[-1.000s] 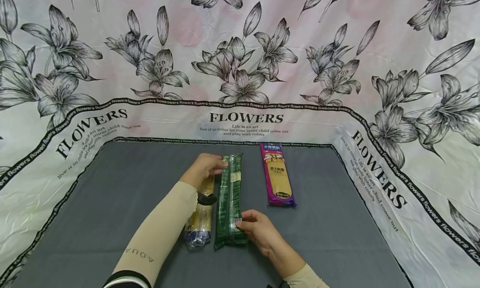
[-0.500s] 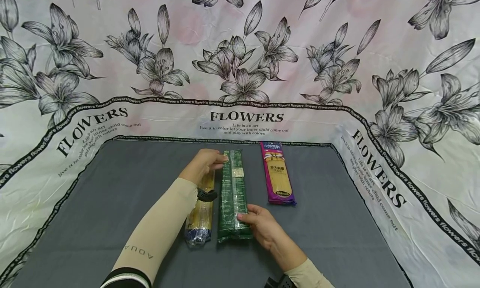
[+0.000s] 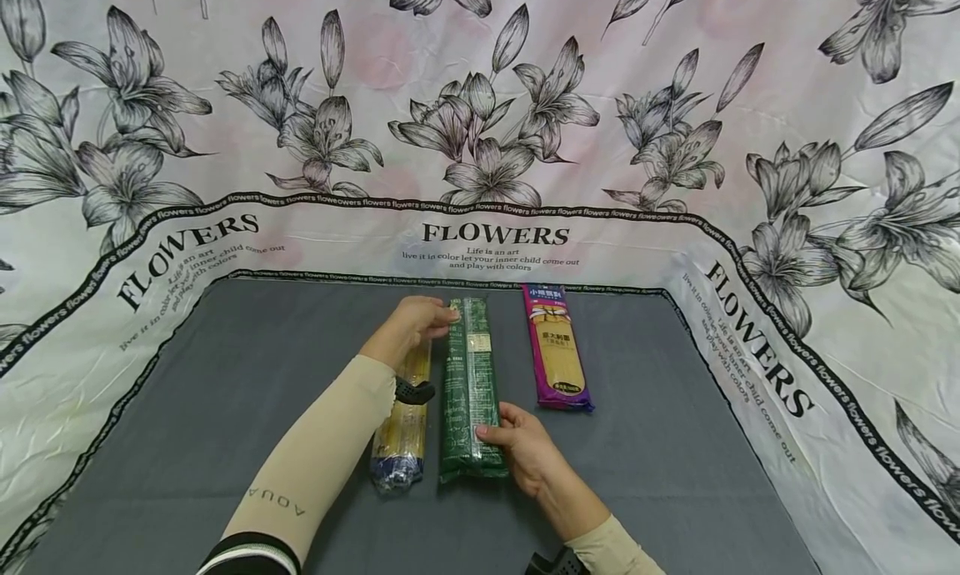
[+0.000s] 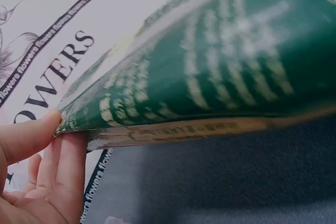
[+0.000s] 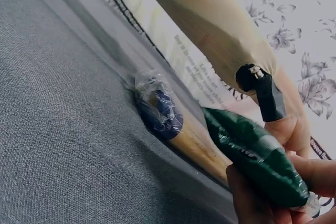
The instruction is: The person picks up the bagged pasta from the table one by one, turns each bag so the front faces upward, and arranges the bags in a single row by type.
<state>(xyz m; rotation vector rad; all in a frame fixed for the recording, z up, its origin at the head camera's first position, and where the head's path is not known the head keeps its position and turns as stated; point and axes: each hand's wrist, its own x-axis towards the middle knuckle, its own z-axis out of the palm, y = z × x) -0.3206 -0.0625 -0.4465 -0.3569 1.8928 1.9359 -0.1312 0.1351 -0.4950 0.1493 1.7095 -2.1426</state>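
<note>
Green packet [image 3: 472,383]: held up over the worktop [image 3: 660,475] in the middle, its long side running near to far, printed lines facing up.
Left hand [image 3: 407,329]: fingers pinching the packet's far left corner, thumb on top.
Right hand [image 3: 529,454]: fingers gripping the packet's near right edge, thumb on its upper face.
Clear packet [image 3: 400,442]: lying just left of the green one, yellow sticks inside, near end blue and crinkled (the left hand and wrist hide some of its far part).
Purple packet [image 3: 558,350]: lying to the far right, apart from both hands, with a yellow middle.
Flowered cloth [image 3: 495,262]: beyond the grey area, lettered "FLOWERS".
</note>
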